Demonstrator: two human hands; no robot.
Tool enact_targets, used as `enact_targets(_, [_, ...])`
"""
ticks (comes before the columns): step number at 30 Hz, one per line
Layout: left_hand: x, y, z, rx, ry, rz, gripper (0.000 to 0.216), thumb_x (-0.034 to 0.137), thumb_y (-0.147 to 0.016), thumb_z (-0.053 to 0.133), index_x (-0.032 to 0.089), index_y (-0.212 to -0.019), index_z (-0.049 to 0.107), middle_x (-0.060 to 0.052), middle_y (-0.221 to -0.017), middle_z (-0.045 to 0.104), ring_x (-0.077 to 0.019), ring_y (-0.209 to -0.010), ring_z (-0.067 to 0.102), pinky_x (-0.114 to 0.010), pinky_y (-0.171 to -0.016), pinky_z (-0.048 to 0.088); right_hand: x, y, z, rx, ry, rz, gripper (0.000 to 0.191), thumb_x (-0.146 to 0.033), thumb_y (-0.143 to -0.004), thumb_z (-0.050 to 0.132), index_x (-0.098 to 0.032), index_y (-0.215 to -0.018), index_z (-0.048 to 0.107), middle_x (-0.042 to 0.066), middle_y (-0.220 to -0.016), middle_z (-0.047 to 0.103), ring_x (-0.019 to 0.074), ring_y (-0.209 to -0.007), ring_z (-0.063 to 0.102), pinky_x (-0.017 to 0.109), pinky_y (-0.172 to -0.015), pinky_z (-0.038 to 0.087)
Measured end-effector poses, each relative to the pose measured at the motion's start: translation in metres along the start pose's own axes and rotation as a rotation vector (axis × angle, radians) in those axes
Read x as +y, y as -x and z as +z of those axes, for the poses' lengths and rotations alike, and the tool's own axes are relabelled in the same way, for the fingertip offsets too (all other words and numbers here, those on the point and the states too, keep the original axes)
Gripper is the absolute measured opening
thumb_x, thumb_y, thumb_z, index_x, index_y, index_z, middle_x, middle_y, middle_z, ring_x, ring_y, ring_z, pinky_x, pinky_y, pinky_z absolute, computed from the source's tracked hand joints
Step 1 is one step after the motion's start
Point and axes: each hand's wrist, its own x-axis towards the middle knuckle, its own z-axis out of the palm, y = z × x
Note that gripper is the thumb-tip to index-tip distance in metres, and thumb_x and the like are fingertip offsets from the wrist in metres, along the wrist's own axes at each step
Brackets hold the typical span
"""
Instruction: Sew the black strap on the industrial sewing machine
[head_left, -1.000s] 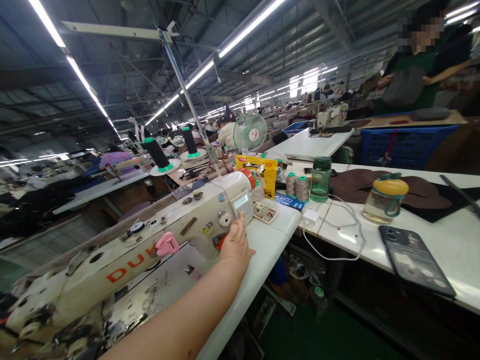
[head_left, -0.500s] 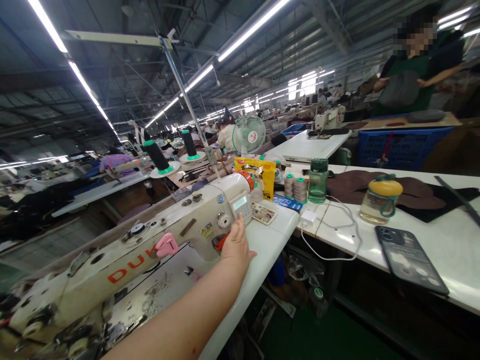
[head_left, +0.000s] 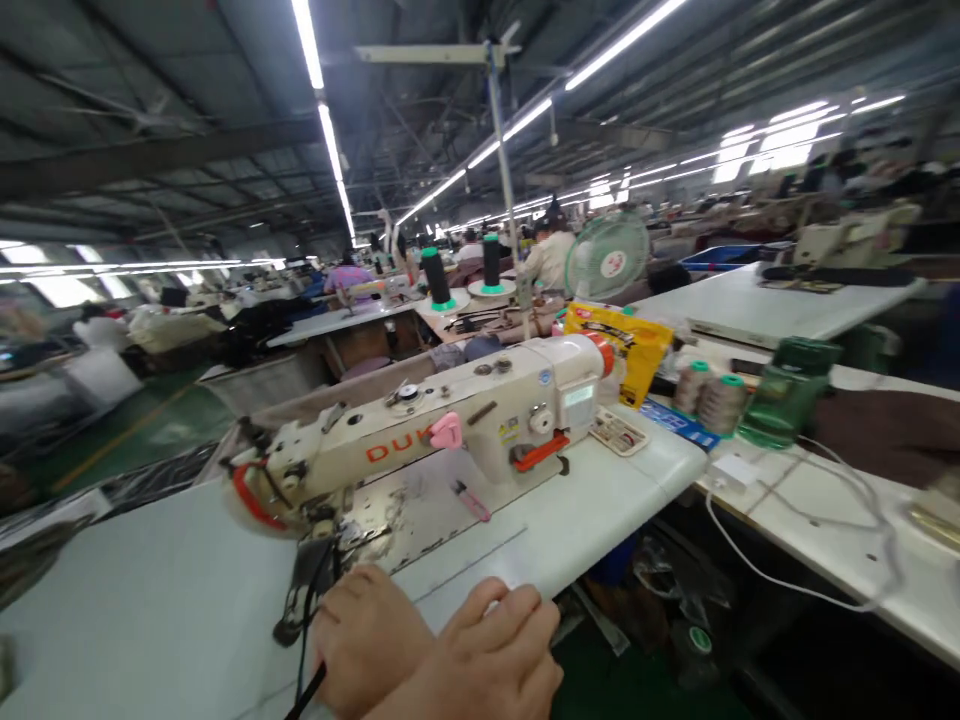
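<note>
My left hand (head_left: 367, 635) is low in front of the sewing machine (head_left: 450, 420), back upward and fingers curled under. A narrow black strip (head_left: 306, 695) meets its left side; a thin black line rises from there to the needle area. Just right of it, my right hand (head_left: 499, 655) has bent, closed fingers over the table's front edge. A small pale spot shows between them; what they hold is hidden. Pink-handled thread snips (head_left: 472, 500) lie on the machine bed. A pink clip-like piece (head_left: 445, 431) sits on the machine arm.
The white table (head_left: 172, 590) extends left. At right are a parts tray (head_left: 619, 432), a yellow packet (head_left: 630, 350), thread cones (head_left: 721, 405), a green bottle (head_left: 789, 395) and a charger (head_left: 733, 470) with a looping cable. A fan (head_left: 607, 255) stands behind.
My right hand has left the machine's control panel and come down to the table's front edge. My left hand has come into view. The camera view has swung left.
</note>
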Motion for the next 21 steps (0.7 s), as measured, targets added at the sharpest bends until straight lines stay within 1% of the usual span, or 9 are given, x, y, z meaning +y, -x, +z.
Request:
enact_targets(2, [0.002, 0.030, -0.026, -0.110, 0.037, -0.064, 0.018, 0.020, -0.100, 0.056, 0.027, -0.097, 0.072, -0.002, -0.123, 0.076, -0.0212, -0.111, 0.066, -0.034, -0.098, 0.049, -0.003, 0.002, 0.006, -0.042, 0.143, -0.004, 0.006, -0.024, -0.091, 0.067, -0.019, -0.090, 0.070, 0.003, -0.096, 0.075, 0.0213, -0.094, 0.066, 0.035, -0.097, 0.053])
enact_targets(4, [0.005, 0.058, -0.054, -0.208, 0.069, -0.172, 0.027, 0.016, -0.100, 0.050, 0.025, -0.116, 0.070, -0.005, -0.129, 0.075, -0.0222, -0.115, 0.067, -0.034, -0.101, 0.052, 0.000, 0.002, 0.009, -0.069, 0.156, -0.036, 0.008, -0.025, -0.093, 0.067, -0.019, -0.089, 0.070, 0.004, -0.097, 0.074, 0.0219, -0.095, 0.065, 0.038, -0.097, 0.052])
enact_targets(6, [0.009, 0.084, -0.079, -0.200, 0.058, -0.325, 0.033, 0.010, -0.098, 0.047, 0.019, -0.124, 0.066, -0.009, -0.126, 0.075, -0.0229, -0.116, 0.067, -0.036, -0.106, 0.051, 0.005, 0.001, 0.010, -0.095, 0.137, -0.087, 0.010, -0.026, -0.096, 0.066, -0.020, -0.089, 0.068, 0.004, -0.094, 0.073, 0.0218, -0.096, 0.065, 0.038, -0.095, 0.052])
enact_targets(9, [0.013, 0.116, -0.106, -0.121, 0.025, -0.649, 0.037, 0.006, -0.095, 0.048, 0.017, -0.127, 0.062, -0.013, -0.126, 0.072, -0.0239, -0.120, 0.064, -0.039, -0.111, 0.050, 0.005, 0.000, 0.004, -0.095, 0.121, -0.098, 0.011, -0.022, -0.101, 0.060, -0.020, -0.092, 0.066, 0.006, -0.095, 0.070, 0.0229, -0.097, 0.063, 0.041, -0.096, 0.051])
enact_targets(11, [0.013, 0.136, -0.116, -0.079, 0.062, -0.875, 0.034, 0.009, -0.096, 0.049, 0.019, -0.127, 0.061, -0.014, -0.128, 0.069, -0.0246, -0.123, 0.063, -0.040, -0.110, 0.052, -0.001, 0.000, -0.004, -0.077, 0.090, -0.086, 0.011, -0.019, -0.100, 0.057, -0.020, -0.092, 0.065, 0.007, -0.095, 0.068, 0.0235, -0.097, 0.062, 0.043, -0.096, 0.050])
enact_targets(13, [0.010, 0.155, -0.121, -0.047, 0.150, -1.071, 0.029, 0.014, -0.098, 0.050, 0.021, -0.123, 0.062, -0.013, -0.125, 0.069, -0.0249, -0.120, 0.064, -0.041, -0.105, 0.055, -0.006, -0.001, -0.010, -0.059, 0.054, -0.077, 0.011, -0.017, -0.100, 0.055, -0.019, -0.095, 0.065, 0.008, -0.097, 0.068, 0.0244, -0.098, 0.062, 0.043, -0.095, 0.050])
enact_targets(16, [0.006, 0.181, -0.125, -0.039, 0.312, -1.289, 0.030, 0.022, -0.101, 0.048, 0.021, -0.128, 0.061, -0.011, -0.119, 0.072, -0.0246, -0.113, 0.067, -0.043, -0.101, 0.057, -0.010, -0.003, -0.014, -0.052, 0.040, -0.070, 0.015, -0.018, -0.102, 0.051, -0.019, -0.105, 0.066, 0.010, -0.104, 0.071, 0.0257, -0.103, 0.063, 0.045, -0.097, 0.051])
enact_targets(19, [0.004, 0.196, -0.128, -0.088, 0.481, -1.394, 0.036, 0.029, -0.103, 0.046, 0.020, -0.136, 0.059, -0.010, -0.116, 0.073, -0.0240, -0.109, 0.068, -0.043, -0.100, 0.055, -0.010, -0.004, -0.011, -0.060, 0.067, -0.062, 0.019, -0.019, -0.103, 0.050, -0.018, -0.112, 0.067, 0.011, -0.111, 0.072, 0.0259, -0.108, 0.065, 0.047, -0.101, 0.052])
enact_targets(21, [0.005, 0.199, -0.132, -0.144, 0.573, -1.388, 0.033, 0.032, -0.105, 0.045, 0.021, -0.128, 0.066, -0.009, -0.109, 0.074, -0.0233, -0.103, 0.068, -0.040, -0.096, 0.055, -0.008, -0.005, -0.008, -0.056, 0.095, -0.057, 0.020, -0.020, -0.103, 0.051, -0.018, -0.114, 0.068, 0.011, -0.116, 0.073, 0.0261, -0.110, 0.065, 0.048, -0.103, 0.052])
